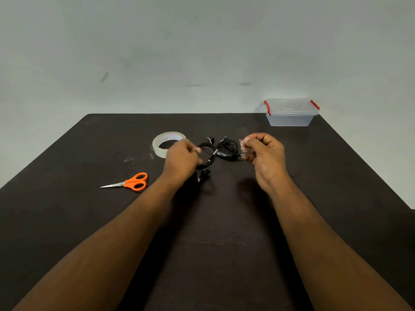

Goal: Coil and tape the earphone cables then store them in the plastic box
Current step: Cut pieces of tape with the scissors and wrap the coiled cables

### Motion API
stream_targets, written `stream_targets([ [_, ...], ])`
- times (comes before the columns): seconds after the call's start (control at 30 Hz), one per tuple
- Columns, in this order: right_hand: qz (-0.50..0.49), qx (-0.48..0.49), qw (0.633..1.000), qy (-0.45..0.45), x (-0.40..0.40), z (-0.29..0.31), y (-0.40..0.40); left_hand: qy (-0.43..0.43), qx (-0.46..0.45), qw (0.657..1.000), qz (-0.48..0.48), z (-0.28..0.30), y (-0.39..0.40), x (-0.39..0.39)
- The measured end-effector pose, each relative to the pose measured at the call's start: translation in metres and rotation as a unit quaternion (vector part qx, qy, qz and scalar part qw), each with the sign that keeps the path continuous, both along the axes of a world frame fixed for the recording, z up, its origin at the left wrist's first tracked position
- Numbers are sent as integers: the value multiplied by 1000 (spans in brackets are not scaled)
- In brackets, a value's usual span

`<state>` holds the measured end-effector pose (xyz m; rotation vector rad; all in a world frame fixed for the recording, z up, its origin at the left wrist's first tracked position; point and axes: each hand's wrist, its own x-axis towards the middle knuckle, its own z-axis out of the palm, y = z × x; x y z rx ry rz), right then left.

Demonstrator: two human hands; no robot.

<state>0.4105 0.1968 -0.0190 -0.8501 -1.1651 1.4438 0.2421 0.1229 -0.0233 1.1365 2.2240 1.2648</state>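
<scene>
1. A coiled black earphone cable [205,157] is held above the middle of the bench [67,209] by the left hand [180,159], whose fingers curl round the coil's left side.
2. A second coiled earphone cable [228,149] sits just right of the first, toward the bench's far edge; whether it rests on the bench is unclear.
3. The right hand [263,153] pinches a small clear piece of tape [242,145] between thumb and fingertips, just right of the second coil.
4. A tape roll [160,144] lies behind the left hand.
5. Orange-handled scissors [129,182] lie toward the bench's left edge.
6. The lidded plastic box [290,113] stands at the far right corner.
</scene>
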Motion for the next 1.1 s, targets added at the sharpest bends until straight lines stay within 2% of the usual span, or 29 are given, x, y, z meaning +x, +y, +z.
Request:
stream_targets([
  [0.13,47,-7,999,21,-22,17,-34,52,89,992,71,-2,-23,-39],
  [0.37,126,-94,986,-49,-93,21,-74,23,163,982,96,2,-48,-52],
  [0.5,107,-138,982,-74,-119,15,-78,-13,194,975,110,2,-50,-54],
  [0.67,69,-139,983,-94,-128,7,-79,-49,225,969,92,-1,-54,-52],
  [0.83,61,-138,983,-107,-131,2,-81,-127,245,958,83,-4,-51,-48],
  [1.1,23,-139,986,-86,-136,-6,-83,-194,261,942,82,-6,-51,-46],
])
